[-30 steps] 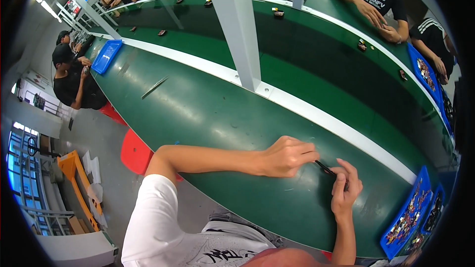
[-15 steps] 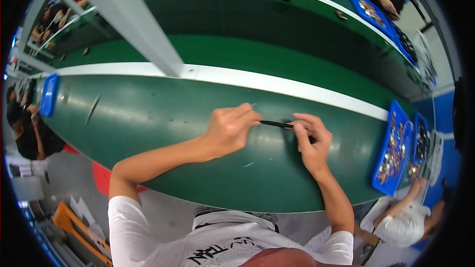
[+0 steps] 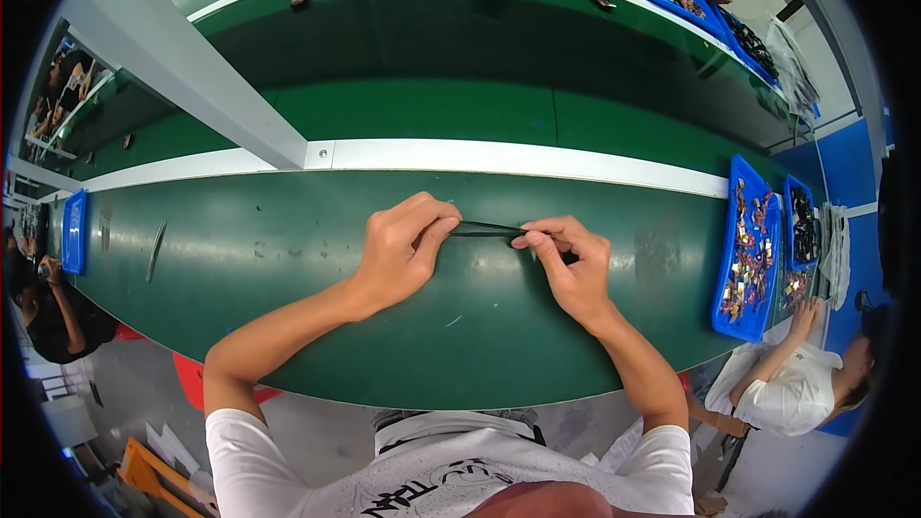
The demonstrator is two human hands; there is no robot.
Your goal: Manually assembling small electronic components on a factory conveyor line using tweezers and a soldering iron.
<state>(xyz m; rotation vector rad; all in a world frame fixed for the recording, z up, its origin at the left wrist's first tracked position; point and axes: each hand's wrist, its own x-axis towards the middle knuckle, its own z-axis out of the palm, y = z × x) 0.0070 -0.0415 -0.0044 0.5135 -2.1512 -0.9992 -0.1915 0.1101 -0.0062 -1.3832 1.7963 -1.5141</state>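
A thin black cord point(image 3: 487, 229) stretches between my hands above the green worktable point(image 3: 317, 326). Two strands of it show, like a narrow loop. My left hand point(image 3: 398, 249) pinches its left end between thumb and fingers. At the other end, the thumb and fingertips of my right hand point(image 3: 576, 269) grip the cord, with a small bit jutting below the fingertips. The parts inside my fingers are hidden.
At the right stand a blue tray point(image 3: 720, 312) of small colourful pieces and a second blue tray point(image 3: 791, 182) of black items. A grey post point(image 3: 192, 67) rises beyond the table. Thin strips point(image 3: 155, 251) lie left. A co-worker in white point(image 3: 791, 384) sits at the right.
The single dark band between my hands now shows as two separate strands. My left thumb has come into view on it. The whole view has shifted slightly.
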